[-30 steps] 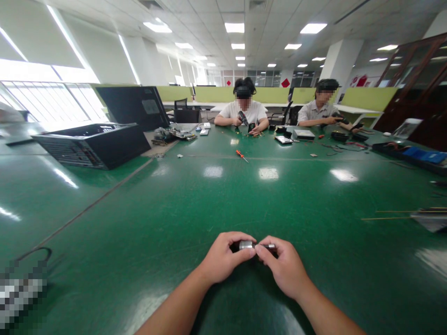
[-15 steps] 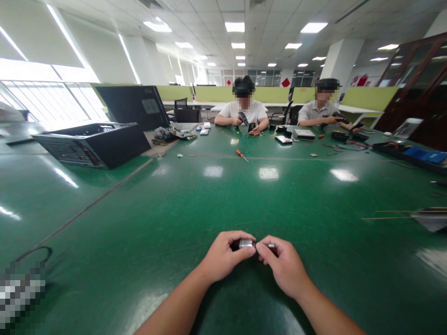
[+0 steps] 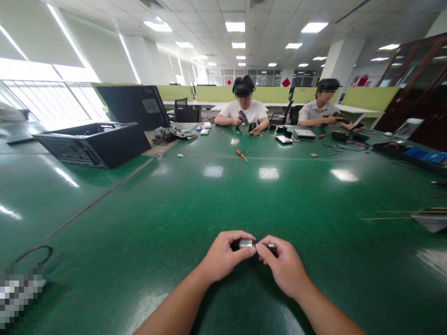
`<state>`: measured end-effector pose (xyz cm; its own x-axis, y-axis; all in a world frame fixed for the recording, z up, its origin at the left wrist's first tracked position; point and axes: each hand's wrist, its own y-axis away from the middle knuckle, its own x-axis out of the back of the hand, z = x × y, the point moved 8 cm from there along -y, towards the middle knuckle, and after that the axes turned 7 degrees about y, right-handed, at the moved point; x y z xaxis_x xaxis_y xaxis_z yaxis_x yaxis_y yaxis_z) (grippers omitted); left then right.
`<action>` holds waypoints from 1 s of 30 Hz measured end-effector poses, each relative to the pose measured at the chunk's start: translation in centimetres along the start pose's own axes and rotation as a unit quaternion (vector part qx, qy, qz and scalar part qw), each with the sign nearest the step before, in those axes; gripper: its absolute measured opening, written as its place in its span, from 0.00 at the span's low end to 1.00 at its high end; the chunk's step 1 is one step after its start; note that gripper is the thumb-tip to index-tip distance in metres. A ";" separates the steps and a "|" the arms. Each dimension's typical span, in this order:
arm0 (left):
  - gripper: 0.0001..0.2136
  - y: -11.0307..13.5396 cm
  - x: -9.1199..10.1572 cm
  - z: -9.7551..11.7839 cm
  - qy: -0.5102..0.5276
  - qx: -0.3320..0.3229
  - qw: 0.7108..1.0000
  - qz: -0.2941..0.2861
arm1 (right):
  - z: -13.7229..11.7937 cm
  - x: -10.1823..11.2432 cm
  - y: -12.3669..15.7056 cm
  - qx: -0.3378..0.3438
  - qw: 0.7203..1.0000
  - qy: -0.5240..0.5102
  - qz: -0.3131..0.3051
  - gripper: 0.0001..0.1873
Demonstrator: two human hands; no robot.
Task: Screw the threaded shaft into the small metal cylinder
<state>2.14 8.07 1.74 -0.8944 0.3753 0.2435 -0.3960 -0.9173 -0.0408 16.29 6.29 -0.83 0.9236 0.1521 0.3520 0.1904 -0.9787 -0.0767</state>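
Because metal cylinder (image 3: 246,244) looks small, left hand (image 3: 224,256) pinches it in fingers, I judge for steadiness, at near side of bench (image 3: 195,200); right hand (image 3: 287,262), fingers likewise pinching slim rod (image 3: 271,245) just right, probably for alignment.

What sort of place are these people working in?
Probably an open-plan office used as an electronics workshop: lime-green partitions stand behind, while an open black computer case and an orange-handled screwdriver lie on the big green table.
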 end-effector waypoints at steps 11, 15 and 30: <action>0.13 0.0 0.0 -0.1 -0.005 -0.003 1.000 0.000 | 0.0 0.1 0.0 0.005 1.000 0.002 0.004 0.17; 0.13 0.0 0.0 -0.2 -0.010 -0.005 1.000 0.002 | -0.1 0.1 0.1 0.008 1.000 0.001 0.006 0.17; 0.13 0.0 0.1 0.1 -0.010 -0.001 1.000 0.009 | 0.0 0.1 0.0 0.003 1.000 -0.001 0.003 0.16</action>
<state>2.12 8.09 1.88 -0.8972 0.3556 0.2619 -0.3797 -0.9239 -0.0466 16.34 6.27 -0.79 0.9255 0.1463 0.3494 0.1866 -0.9788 -0.0844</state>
